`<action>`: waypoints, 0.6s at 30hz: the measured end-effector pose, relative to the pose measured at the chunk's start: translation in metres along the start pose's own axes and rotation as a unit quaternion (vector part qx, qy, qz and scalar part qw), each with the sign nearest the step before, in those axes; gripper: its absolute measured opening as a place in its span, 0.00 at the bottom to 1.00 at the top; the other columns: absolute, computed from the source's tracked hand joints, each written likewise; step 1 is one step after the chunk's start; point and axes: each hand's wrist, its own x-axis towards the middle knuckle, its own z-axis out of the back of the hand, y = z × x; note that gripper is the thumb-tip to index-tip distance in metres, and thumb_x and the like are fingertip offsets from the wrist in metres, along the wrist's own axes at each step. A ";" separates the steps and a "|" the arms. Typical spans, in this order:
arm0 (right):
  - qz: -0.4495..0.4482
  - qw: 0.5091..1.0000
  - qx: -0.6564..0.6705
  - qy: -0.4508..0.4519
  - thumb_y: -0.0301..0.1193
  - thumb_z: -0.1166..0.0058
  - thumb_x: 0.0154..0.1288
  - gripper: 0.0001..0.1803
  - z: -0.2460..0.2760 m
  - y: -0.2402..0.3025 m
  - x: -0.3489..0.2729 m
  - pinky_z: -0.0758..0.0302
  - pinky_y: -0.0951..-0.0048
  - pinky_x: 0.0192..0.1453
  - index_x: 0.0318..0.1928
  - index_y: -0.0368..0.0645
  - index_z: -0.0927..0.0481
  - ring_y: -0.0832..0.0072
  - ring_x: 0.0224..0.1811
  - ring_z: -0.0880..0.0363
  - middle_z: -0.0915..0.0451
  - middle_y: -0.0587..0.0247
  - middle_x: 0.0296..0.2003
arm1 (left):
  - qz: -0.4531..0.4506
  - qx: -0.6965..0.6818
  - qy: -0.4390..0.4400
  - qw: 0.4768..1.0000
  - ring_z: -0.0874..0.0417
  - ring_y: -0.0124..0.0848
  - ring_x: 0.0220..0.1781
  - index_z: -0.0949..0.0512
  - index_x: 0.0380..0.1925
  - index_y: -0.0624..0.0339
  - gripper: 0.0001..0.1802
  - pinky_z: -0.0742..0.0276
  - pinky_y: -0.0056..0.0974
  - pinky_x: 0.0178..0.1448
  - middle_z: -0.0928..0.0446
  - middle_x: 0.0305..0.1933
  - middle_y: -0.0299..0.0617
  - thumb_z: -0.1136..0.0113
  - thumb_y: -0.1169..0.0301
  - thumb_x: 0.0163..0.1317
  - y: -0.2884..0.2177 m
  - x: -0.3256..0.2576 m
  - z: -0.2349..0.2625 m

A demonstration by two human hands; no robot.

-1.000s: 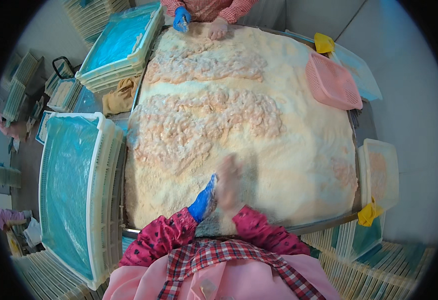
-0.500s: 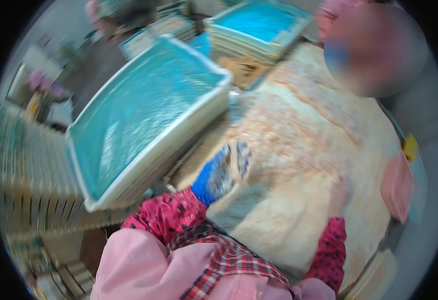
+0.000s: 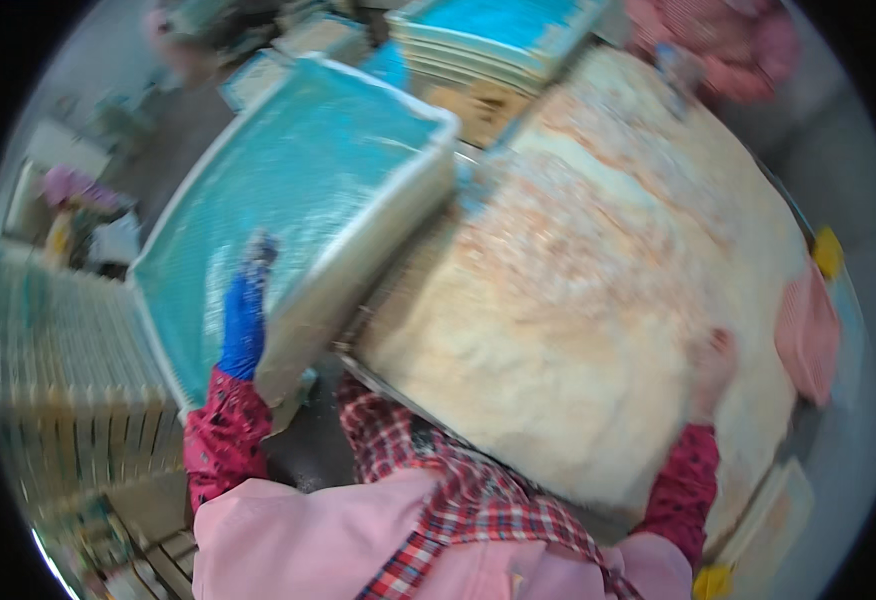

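My left hand point(image 3: 246, 310), in a blue glove whitened with powder, is over the near part of a large white-rimmed tray point(image 3: 303, 215) lined with turquoise mesh. Its fingers look stretched out and rather blurred, and nothing shows in them. My right hand point(image 3: 715, 365), bare, is curled closed at the right side of a broad heap of pale powder point(image 3: 558, 400); whatever lies inside its fingers is hidden. Just beyond it, small pinkish pieces point(image 3: 568, 240) are spread thickly over the powder.
Stacked trays point(image 3: 498, 45) with a blue lining stand at the back. Many stacked pale trays point(image 3: 68, 340) rise at the left. A pink perforated basket point(image 3: 808, 330) sits at the table's right edge. Across the table, a co-worker's hand point(image 3: 680, 70) reaches over the powder.
My left hand has swung left from the powder to over the turquoise tray. My right hand has shifted slightly right and up, staying at the powder. The view has shifted a little.
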 end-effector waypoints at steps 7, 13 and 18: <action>0.172 0.935 -0.191 0.243 0.32 0.36 0.46 0.27 -0.008 0.033 -0.104 0.31 0.62 0.51 0.49 0.44 0.26 0.59 0.46 0.27 0.26 0.56 0.43 | -0.195 0.205 0.347 0.894 0.34 0.48 0.63 0.37 0.60 0.65 0.40 0.40 0.44 0.66 0.36 0.63 0.55 0.32 0.67 0.48 -0.023 -0.050 -0.154; 0.153 0.944 -0.209 0.205 0.33 0.39 0.49 0.26 -0.029 0.007 -0.111 0.33 0.61 0.56 0.51 0.43 0.28 0.59 0.52 0.29 0.26 0.54 0.48 | -0.342 0.173 0.437 0.814 0.30 0.49 0.57 0.34 0.58 0.57 0.35 0.33 0.44 0.59 0.32 0.59 0.50 0.35 0.60 0.49 0.042 -0.098 -0.327; 0.007 0.987 -0.161 -0.017 0.29 0.42 0.50 0.14 0.032 -0.026 -0.043 0.28 0.62 0.47 0.40 0.42 0.23 0.60 0.43 0.24 0.22 0.55 0.37 | -0.264 0.102 0.503 0.817 0.22 0.45 0.43 0.21 0.42 0.51 0.14 0.25 0.44 0.47 0.22 0.46 0.45 0.46 0.62 0.57 0.054 -0.122 -0.376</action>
